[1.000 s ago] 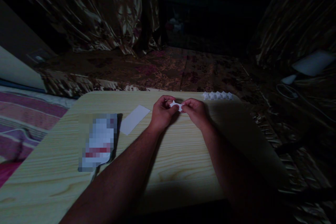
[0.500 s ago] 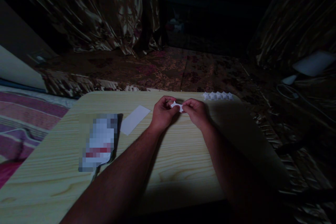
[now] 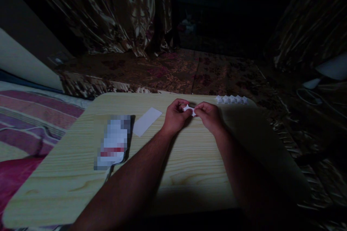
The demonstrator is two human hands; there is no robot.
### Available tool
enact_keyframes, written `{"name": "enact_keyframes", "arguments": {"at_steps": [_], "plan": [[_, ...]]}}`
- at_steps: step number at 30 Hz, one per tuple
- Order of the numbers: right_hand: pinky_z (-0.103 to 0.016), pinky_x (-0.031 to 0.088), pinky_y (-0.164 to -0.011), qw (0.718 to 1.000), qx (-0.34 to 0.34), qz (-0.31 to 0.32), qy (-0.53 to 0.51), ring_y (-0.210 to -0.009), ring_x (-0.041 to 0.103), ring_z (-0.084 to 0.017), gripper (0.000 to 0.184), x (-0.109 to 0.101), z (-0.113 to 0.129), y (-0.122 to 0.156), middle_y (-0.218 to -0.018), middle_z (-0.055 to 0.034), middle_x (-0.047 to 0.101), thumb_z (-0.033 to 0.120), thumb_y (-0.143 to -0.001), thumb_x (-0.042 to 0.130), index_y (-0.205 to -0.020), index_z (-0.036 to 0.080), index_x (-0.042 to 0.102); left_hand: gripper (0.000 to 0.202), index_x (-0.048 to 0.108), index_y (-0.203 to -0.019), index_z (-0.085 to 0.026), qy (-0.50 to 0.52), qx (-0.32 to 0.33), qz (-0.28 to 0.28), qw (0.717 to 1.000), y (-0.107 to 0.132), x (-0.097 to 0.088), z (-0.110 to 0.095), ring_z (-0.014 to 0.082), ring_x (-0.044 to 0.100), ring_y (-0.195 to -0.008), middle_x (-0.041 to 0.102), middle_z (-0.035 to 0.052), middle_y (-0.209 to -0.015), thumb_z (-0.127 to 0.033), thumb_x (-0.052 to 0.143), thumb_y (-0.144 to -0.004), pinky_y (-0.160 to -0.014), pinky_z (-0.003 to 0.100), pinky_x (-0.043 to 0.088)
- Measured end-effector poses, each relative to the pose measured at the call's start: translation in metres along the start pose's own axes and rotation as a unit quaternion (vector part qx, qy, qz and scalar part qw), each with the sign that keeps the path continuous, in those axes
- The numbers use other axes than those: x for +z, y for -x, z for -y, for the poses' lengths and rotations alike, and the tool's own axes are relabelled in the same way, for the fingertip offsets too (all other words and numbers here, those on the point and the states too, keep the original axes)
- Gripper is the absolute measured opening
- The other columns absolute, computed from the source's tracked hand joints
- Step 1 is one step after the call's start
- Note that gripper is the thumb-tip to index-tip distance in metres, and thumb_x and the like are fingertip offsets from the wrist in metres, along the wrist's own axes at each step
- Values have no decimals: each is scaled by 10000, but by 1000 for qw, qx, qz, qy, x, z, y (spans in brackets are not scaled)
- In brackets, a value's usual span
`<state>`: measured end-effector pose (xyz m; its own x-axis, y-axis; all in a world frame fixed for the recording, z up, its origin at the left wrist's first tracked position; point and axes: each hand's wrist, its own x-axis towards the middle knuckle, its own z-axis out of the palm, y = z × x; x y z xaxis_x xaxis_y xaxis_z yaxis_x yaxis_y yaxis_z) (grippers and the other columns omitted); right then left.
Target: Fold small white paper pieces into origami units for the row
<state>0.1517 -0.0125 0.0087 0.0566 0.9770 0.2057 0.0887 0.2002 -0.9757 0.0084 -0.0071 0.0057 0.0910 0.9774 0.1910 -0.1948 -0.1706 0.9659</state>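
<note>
A small white folded paper star point(image 3: 187, 108) is held between my two hands above the far half of the table. My left hand point(image 3: 176, 116) pinches its left side, with the thumb across its front. The fingertips of my right hand point(image 3: 208, 113) close on its right side. Fingers cover part of the paper, so its full shape is hidden. To the left of my left hand lies a flat white paper strip point(image 3: 148, 121). Beyond my right hand, several white folded paper stars point(image 3: 232, 99) sit in a row along the far table edge.
On the left of the wood-grain table point(image 3: 67, 162) lies a blurred-out phone-like object point(image 3: 115, 140) with a cable. A striped bed cover point(image 3: 54, 115) borders the table at left. Patterned fabric point(image 3: 173, 72) covers the ledge behind, and a pale lamp-like object point(image 3: 333, 68) stands at right.
The whole scene has shifted slightly to the right in view as the head turned. Both hands keep their hold on the paper star, with barely any finger movement.
</note>
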Motion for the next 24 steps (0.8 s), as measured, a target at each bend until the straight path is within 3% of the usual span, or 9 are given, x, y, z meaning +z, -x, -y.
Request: {"name": "enact_keyframes", "arguments": {"at_steps": [14, 24], "plan": [[-256, 452, -562, 1000, 12, -4, 21, -556, 577, -139, 93, 1, 3, 1, -586, 9, 613, 270, -681, 631, -686, 179, 609, 322, 574, -929, -178, 7, -1, 13, 1000, 0, 0, 1, 86, 527, -515, 631, -17, -666, -239, 734, -656, -498, 202, 387], [-253, 447, -593, 999, -16, 5, 35, -612, 584, -139, 117, 0, -1, 0, -643, 5, 624, 289, -704, 629, -713, 173, 624, 350, 567, -950, -170, 11, -1, 23, 1000, 0, 1, 1, 87, 532, -533, 622, -19, -665, -223, 741, -652, -513, 200, 391]]}}
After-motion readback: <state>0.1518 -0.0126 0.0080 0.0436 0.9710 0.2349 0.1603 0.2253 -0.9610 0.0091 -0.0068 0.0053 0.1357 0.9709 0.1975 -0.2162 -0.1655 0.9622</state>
